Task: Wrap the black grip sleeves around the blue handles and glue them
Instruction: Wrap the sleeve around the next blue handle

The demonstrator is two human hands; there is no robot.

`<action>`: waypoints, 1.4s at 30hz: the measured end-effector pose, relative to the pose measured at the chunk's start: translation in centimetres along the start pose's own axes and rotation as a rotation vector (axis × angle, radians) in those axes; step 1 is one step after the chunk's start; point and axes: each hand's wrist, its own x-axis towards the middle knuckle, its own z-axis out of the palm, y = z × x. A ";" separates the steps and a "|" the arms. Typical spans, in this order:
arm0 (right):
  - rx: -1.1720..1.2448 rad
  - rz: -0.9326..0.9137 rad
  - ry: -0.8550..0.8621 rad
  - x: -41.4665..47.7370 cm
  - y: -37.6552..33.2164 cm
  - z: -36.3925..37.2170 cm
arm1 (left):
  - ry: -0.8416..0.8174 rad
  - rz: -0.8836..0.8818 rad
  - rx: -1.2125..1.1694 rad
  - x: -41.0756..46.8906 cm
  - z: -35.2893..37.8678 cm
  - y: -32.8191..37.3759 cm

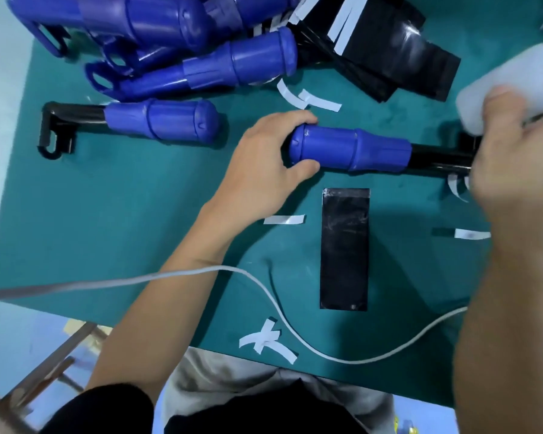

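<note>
Closest to me, the right hand [511, 164] is curling round a white squeeze bottle [508, 79] (glue, I am guessing), raised over the black shaft [436, 158]. The left hand [257, 164] is clasping the butt end of the blue handle [351, 148], pinning it on the bench [107, 214]. One black grip sleeve [344, 249] is lying flat just below the handle, apart from it. I am judging that glue should be going on thin and even, the handle blocked from rolling and the sleeve edge squared to it. Further out, spare sleeves [389, 48] and handles [170, 32] are lying heaped. Nothing legible is showing.
</note>
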 end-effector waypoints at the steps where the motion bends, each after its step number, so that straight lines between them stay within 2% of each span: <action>1: 0.127 -0.026 -0.116 -0.6 -0.7 -0.2 | 0.009 0.011 0.003 -0.1 0.2 0.0; 3: 0.504 -0.023 -0.427 -1.6 -1.8 0.2 | 0.024 0.026 -0.013 -0.2 0.7 0.1; 5: 0.715 0.008 -0.577 -2.4 -2.0 0.9 | 0.025 0.035 -0.040 -0.5 1.5 0.4; 7: 0.730 0.032 -0.543 -3.0 -1.3 1.7 | 0.025 0.050 -0.045 -0.6 1.9 0.7; 12: 0.994 0.187 -0.486 -3.8 0.2 2.1 | -0.041 -0.028 -0.136 -0.3 1.9 0.7; 15: 0.970 0.192 -0.555 -3.8 0.5 1.8 | -0.072 -0.040 -0.135 -0.3 1.8 0.8; 19: 0.954 0.256 -0.388 -4.0 1.2 2.5 | -0.072 -0.052 -0.160 -0.2 1.9 0.7; 22: 1.149 0.285 -0.361 -3.7 1.9 2.5 | -0.051 -0.065 -0.212 -0.1 2.0 0.6; 25: 1.441 0.431 -0.459 -3.5 2.0 2.7 | -0.013 -0.073 -0.247 -0.1 2.1 0.5; 28: 1.578 0.538 -0.540 -3.5 2.0 2.9 | -0.013 -0.063 -0.249 -0.1 2.0 0.4; 31: 1.611 0.649 -0.540 -3.4 2.0 2.6 | -0.023 -0.072 -0.256 0.1 1.8 0.4; 33: 1.492 0.672 -0.489 -3.5 1.7 2.5 | -0.021 -0.077 -0.262 0.1 1.7 0.4; 37: 1.117 0.448 -0.322 -4.3 0.3 2.5 | -0.001 -0.083 -0.256 0.2 1.8 0.4; 39: 1.114 0.375 -0.294 -4.9 -0.4 2.8 | 0.006 -0.094 -0.240 0.3 1.8 0.4; 42: 1.170 0.433 -0.216 -5.4 -1.2 3.6 | 0.006 -0.108 -0.254 0.2 2.0 0.3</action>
